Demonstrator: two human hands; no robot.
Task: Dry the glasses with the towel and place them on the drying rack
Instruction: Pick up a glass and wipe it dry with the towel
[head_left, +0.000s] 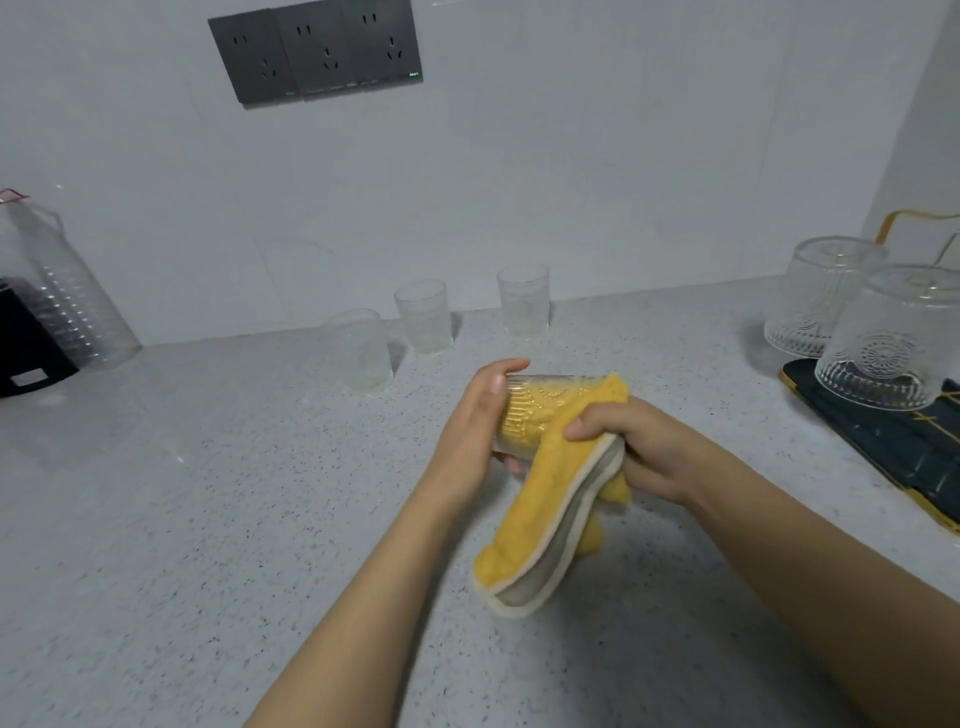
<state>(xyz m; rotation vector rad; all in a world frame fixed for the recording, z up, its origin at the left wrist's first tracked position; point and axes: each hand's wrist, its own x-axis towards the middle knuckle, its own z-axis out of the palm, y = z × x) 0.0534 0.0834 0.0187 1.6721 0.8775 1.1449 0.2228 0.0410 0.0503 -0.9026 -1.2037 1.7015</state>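
Above a speckled surface (156, 519), the left hand (470, 431) wraps its grip round a ribbed glass (524, 410) held sideways, while the right hand (636, 449) pinches a yellow towel (540, 514) stuffed into it. Twisting glass against cloth should dry it best. The glass's mouth is hidden; the drying rack (883, 441) is cut off at right.

Two bare forearms come in from the near edge, with no sleeve showing on either up to where the picture cuts them off. The left hand (475, 421) and the right hand (641, 447) wear no glove, ring, watch or wristband. Nails are short and unpainted where one shows.
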